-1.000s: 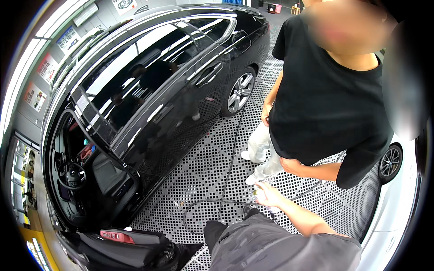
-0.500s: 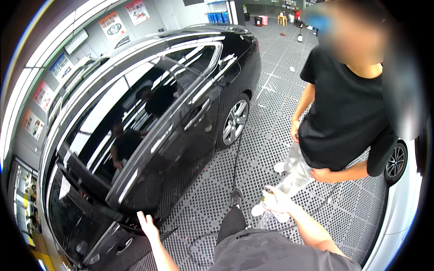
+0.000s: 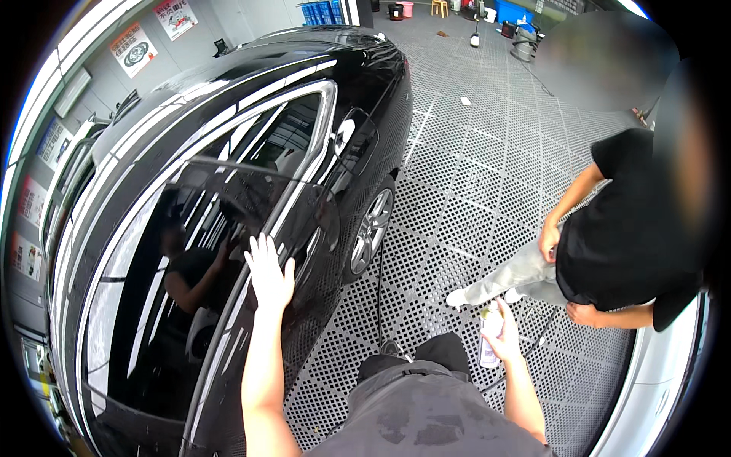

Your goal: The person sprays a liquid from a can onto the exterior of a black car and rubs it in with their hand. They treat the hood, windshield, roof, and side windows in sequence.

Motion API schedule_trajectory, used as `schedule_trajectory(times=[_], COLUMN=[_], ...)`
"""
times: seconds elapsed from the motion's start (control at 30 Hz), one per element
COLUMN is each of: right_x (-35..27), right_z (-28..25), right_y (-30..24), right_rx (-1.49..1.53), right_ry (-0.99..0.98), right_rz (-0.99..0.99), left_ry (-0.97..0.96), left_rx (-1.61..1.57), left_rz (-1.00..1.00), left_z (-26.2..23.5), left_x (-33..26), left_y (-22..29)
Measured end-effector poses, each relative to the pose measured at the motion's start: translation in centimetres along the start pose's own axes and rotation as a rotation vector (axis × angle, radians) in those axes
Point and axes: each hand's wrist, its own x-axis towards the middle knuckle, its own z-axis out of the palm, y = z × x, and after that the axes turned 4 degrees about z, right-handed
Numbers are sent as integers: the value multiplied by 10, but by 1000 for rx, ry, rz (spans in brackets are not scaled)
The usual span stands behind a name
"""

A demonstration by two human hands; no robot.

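My left hand (image 3: pixel 270 278) is spread flat, fingers apart, at the window-line edge of a glossy black car's door (image 3: pixel 236 320). The palm seems to rest against the door, though contact is hard to make out. That door appears to stand partly open, its dark window glass (image 3: pixel 175 282) overlapping the chrome-framed rear part of the car. Low on my other side, my right hand (image 3: pixel 504 333) is closed round a slim whitish spray can (image 3: pixel 489 350) with a yellowish upper part. The can is upright, and my fingers cover part of it.
A person in a black T-shirt (image 3: pixel 624 221) and pale grey trousers stands close on the right, hands near the waist. Behind them is a light-coloured car (image 3: pixel 647 381). A dark hose (image 3: pixel 380 297) crosses the grated floor (image 3: pixel 457 206). Buckets and a yellow stool (image 3: pixel 439 7) stand far off.
My left hand has moved up and forward to the door, which has swung outward. My right hand has drawn back right with the can. The other person now appears farther right.
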Motion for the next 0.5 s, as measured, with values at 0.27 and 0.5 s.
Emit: schedule_trajectory(times=[0.27,0.5], right_x=[115,337], right_z=[-52,-97], right_y=[75,121], right_rx=[308,839], right_ry=[476,585], right_rz=[11,171], left_ry=[113,117], left_rx=[259,238], left_rz=[49,-124], left_z=[66,151], left_x=[227,344], left_y=[32,80])
